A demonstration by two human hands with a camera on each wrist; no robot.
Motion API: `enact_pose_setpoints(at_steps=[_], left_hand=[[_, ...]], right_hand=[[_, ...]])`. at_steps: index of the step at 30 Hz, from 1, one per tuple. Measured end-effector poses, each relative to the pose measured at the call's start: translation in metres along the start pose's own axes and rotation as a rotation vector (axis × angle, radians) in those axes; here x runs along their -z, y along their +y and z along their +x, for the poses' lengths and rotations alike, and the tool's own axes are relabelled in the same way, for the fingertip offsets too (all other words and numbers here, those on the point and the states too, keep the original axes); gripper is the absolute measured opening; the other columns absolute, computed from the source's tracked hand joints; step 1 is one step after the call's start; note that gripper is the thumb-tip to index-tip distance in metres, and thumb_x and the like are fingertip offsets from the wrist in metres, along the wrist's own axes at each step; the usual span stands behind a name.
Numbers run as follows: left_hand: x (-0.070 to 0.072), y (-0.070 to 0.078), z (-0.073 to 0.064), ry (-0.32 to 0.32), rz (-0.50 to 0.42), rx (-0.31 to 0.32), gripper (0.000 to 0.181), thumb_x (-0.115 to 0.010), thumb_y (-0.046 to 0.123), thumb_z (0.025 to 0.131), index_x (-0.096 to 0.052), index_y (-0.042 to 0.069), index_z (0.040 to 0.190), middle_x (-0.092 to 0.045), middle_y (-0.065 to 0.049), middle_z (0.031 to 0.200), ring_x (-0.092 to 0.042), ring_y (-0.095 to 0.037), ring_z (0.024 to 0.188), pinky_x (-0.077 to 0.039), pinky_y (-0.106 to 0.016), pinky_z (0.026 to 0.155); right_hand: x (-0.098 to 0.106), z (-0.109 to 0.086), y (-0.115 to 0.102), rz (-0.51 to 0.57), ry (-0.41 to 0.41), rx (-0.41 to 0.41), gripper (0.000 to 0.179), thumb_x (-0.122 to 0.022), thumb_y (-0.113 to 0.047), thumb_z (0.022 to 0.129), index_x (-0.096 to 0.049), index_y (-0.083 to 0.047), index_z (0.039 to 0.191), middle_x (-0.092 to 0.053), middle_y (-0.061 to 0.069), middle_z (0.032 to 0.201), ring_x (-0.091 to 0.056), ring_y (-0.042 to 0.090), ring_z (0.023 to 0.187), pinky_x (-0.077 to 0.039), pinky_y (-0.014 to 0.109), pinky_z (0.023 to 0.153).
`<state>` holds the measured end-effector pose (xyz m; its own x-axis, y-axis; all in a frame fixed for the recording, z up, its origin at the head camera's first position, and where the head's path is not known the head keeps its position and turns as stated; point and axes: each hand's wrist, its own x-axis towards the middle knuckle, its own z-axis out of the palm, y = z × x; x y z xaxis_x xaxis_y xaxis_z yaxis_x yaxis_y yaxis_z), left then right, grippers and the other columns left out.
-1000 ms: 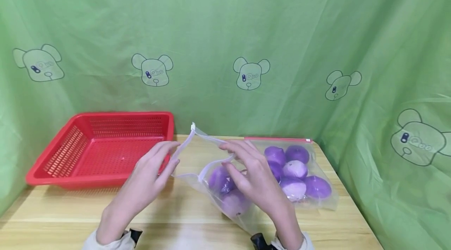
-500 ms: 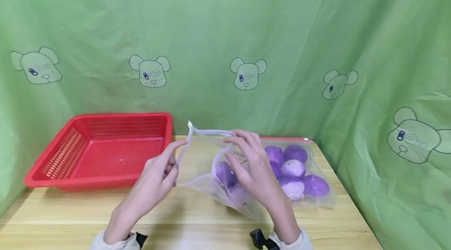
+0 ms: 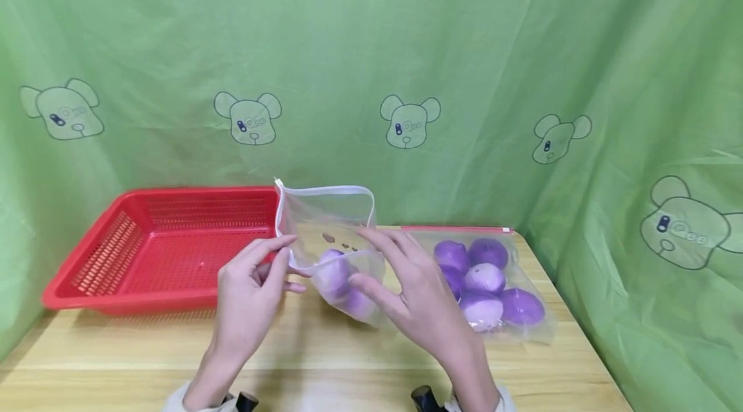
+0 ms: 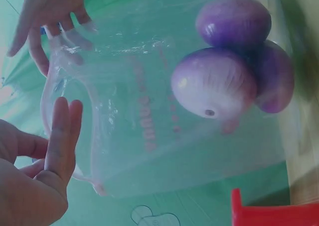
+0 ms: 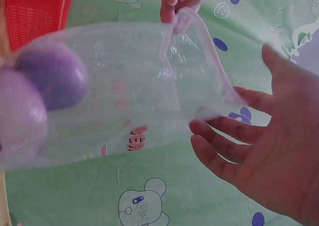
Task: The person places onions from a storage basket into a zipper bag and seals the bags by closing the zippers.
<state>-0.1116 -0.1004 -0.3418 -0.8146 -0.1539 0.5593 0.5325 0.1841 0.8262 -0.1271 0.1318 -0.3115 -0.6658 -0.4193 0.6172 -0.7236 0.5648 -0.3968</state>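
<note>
A clear slider zip bag [image 3: 316, 209] stands with its mouth spread, between the two hands in the head view. Round purple onions [image 4: 217, 84] lie in its bottom, three of them visible in the left wrist view. My left hand [image 3: 249, 299] pinches the bag's rim on the left side. Across from it, the right hand [image 3: 426, 299] touches the other side of the mouth with straight, parted fingers, its thumb held away from them. A second zip bag [image 3: 536, 328] with a red top strip lies flat on the right, several purple onions [image 3: 484, 276] inside.
A red plastic basket [image 3: 122, 304] with slotted walls stands on the left of the wooden table [image 3: 348, 386]. Behind and to the right hangs a green curtain [image 3: 325, 31] with mouse-head prints, close to the table's edges.
The bag has swung left and become more upright, its mouth opening wider and its onions shifting left. My left hand has turned more upright; the right hand's fingers have spread.
</note>
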Motion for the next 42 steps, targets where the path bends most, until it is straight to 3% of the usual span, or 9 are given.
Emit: enact_pose_setpoints(at_steps=[7,12,15,22,27,30,34,39,42], left_hand=[[0.001,0.009,-0.001,-0.106,0.041,-0.041,0.026,-0.061,-0.004,0.095,-0.067,0.003,0.119,-0.068,-0.006,0.095,-0.071,-0.014,0.071,-0.059,-0.03,0.056],[0.012,0.005,0.005,-0.035,0.233,-0.17,0.031,-0.065,-0.007,0.09,-0.066,0.002,0.119,-0.065,-0.005,0.1,-0.066,-0.013,0.086,-0.057,-0.02,0.064],[0.019,-0.001,0.011,0.012,0.35,-0.216,0.047,-0.068,-0.004,0.087,-0.059,0.005,0.132,-0.061,-0.006,0.12,-0.06,-0.016,0.104,-0.055,-0.017,0.079],[0.027,-0.018,0.025,-0.156,0.378,-0.109,0.08,-0.067,0.007,0.093,-0.023,0.023,0.158,-0.038,-0.003,0.155,-0.041,-0.022,0.138,-0.042,-0.043,0.108],[0.024,-0.028,0.028,-0.13,0.272,-0.122,0.067,-0.066,0.001,0.093,-0.039,0.017,0.152,-0.056,-0.004,0.136,-0.054,-0.019,0.12,-0.044,-0.022,0.102],[0.021,-0.03,0.031,-0.064,0.237,-0.199,0.039,-0.068,-0.004,0.09,-0.064,0.008,0.126,-0.065,-0.003,0.111,-0.06,-0.015,0.101,-0.046,-0.016,0.091],[0.021,-0.029,0.037,-0.003,0.239,-0.284,0.013,-0.069,-0.008,0.087,-0.07,0.003,0.095,-0.068,-0.007,0.093,-0.061,-0.009,0.088,-0.048,-0.017,0.083],[0.029,-0.027,0.041,0.107,0.266,-0.28,0.011,-0.069,-0.012,0.085,-0.069,-0.004,0.093,-0.068,-0.012,0.089,-0.059,-0.005,0.085,-0.047,-0.014,0.08],[0.029,-0.026,0.039,0.125,0.285,-0.265,0.011,-0.07,-0.011,0.085,-0.07,-0.003,0.093,-0.068,-0.011,0.088,-0.059,-0.004,0.083,-0.046,-0.013,0.077]], right_hand=[[0.006,0.002,0.01,-0.047,0.104,0.093,0.03,-0.069,0.003,0.088,-0.069,-0.006,0.117,-0.069,0.005,0.117,-0.064,0.019,0.111,-0.049,0.03,0.1],[0.011,0.002,0.019,-0.011,0.155,0.132,0.03,-0.07,0.016,0.08,-0.072,-0.005,0.102,-0.073,0.003,0.104,-0.068,0.017,0.099,-0.051,0.022,0.092],[0.016,0.0,0.025,0.031,0.149,0.123,0.029,-0.07,0.017,0.079,-0.072,-0.006,0.096,-0.074,0.001,0.1,-0.069,0.016,0.095,-0.051,0.017,0.089],[0.022,-0.002,0.035,0.078,0.178,0.073,0.029,-0.072,0.016,0.079,-0.073,-0.011,0.092,-0.074,-0.003,0.095,-0.07,0.015,0.089,-0.052,0.016,0.078],[0.021,-0.002,0.041,0.124,0.16,0.013,0.026,-0.071,0.012,0.083,-0.073,-0.013,0.092,-0.074,-0.005,0.097,-0.068,0.012,0.088,-0.054,0.022,0.079],[0.021,-0.002,0.047,0.135,0.161,-0.015,0.025,-0.07,0.011,0.084,-0.074,-0.012,0.095,-0.074,-0.004,0.1,-0.068,0.012,0.091,-0.053,0.021,0.082],[0.025,-0.002,0.056,0.112,0.235,-0.024,0.026,-0.07,0.012,0.084,-0.073,-0.006,0.102,-0.074,0.002,0.101,-0.07,0.018,0.091,-0.054,0.021,0.085],[0.029,-0.003,0.063,0.097,0.368,-0.169,0.027,-0.07,0.007,0.087,-0.057,0.0,0.11,-0.074,0.008,0.096,-0.069,0.022,0.091,-0.053,0.016,0.076],[0.029,-0.003,0.065,0.111,0.402,-0.236,0.031,-0.069,0.002,0.09,-0.051,-0.002,0.115,-0.074,0.009,0.095,-0.069,0.021,0.088,-0.049,0.014,0.058]])
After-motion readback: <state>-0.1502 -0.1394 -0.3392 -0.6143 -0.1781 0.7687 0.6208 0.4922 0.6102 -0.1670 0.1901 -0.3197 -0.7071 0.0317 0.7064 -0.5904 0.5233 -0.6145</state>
